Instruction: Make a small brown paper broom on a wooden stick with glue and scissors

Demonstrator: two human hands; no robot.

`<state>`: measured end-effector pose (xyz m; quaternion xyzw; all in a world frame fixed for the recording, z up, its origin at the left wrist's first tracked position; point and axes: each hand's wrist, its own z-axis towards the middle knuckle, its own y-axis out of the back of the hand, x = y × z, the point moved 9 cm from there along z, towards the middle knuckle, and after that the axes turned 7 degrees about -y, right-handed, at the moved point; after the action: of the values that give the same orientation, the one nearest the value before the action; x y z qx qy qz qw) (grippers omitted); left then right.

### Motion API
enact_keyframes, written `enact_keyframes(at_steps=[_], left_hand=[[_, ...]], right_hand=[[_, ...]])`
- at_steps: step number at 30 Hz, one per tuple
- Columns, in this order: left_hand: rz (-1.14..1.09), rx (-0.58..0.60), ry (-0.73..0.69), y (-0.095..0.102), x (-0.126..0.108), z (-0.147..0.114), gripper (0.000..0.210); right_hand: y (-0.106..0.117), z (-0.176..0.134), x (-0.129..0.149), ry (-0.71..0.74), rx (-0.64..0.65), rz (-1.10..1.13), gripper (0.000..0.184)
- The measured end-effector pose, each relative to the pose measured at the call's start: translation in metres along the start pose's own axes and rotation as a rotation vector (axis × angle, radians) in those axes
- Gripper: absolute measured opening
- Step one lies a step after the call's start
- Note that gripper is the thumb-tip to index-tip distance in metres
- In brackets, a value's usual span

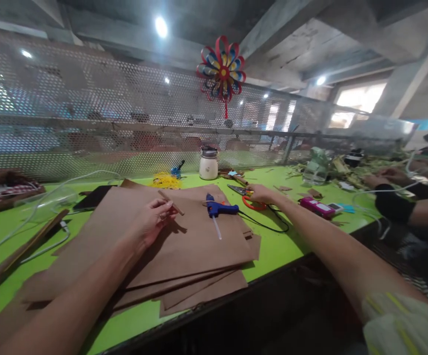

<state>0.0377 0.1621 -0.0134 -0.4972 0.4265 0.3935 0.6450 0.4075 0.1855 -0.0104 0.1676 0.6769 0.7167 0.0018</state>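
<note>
A thin brown stick, perhaps rolled paper [171, 202], is pinched between the fingers and thumb of my left hand [157, 217], above a stack of brown paper sheets [199, 251]. My right hand [260, 194] reaches past the stack's right edge, its fingers closed at the orange-handled scissors [254, 203]. The scissors lie on the green table with their blades pointing left; my hand hides part of them. Between my hands a blue hot glue gun [221, 209] rests on the paper, a glue stick sticking out and its black cord running right.
Behind the paper are yellow shreds [166, 180], a small blue pot [176, 171] and a lidded jar [208, 163]. A long brown strip [21, 251] and white cables lie left. A magenta device [316, 207] lies right, near a co-worker's arm [421, 212]. Perforated metal screen [125, 123] stands behind.
</note>
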Motion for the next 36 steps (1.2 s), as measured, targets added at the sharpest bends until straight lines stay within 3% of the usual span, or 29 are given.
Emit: enact_keyframes(at_steps=[4,10,15,18,20,22,25,29,36], left_hand=[[0.0,-0.006,0.001,-0.001,-0.002,-0.001,0.008],[-0.073,-0.011,-0.011,-0.004,-0.011,-0.01,0.01],[-0.099,-0.024,-0.089,-0.003,-0.029,-0.015,0.008],[-0.137,0.001,-0.137,-0.004,-0.038,-0.016,0.011],[-0.148,0.026,-0.15,-0.006,-0.041,-0.017,0.013],[-0.15,0.052,-0.16,-0.007,-0.045,-0.018,0.015],[-0.157,0.083,-0.185,-0.006,-0.055,-0.019,0.019],[-0.162,0.111,-0.249,-0.002,-0.073,-0.019,0.017],[-0.141,0.109,-0.359,0.005,-0.088,-0.018,0.019]], right_hand=[[-0.006,-0.003,-0.004,-0.008,0.055,-0.046,0.067],[0.005,-0.009,0.0,0.011,0.012,-0.067,0.04],[0.026,-0.022,-0.005,0.08,-0.037,0.034,0.041],[0.034,-0.037,-0.001,0.136,-0.039,0.604,0.055],[0.035,-0.051,0.02,0.275,0.006,0.942,0.055],[0.032,-0.065,0.051,0.372,0.063,1.084,0.057],[0.026,-0.087,0.102,0.423,0.051,1.003,0.053],[0.02,-0.121,0.163,0.596,0.027,0.791,0.046],[0.024,-0.146,0.175,0.712,-0.178,0.564,0.04]])
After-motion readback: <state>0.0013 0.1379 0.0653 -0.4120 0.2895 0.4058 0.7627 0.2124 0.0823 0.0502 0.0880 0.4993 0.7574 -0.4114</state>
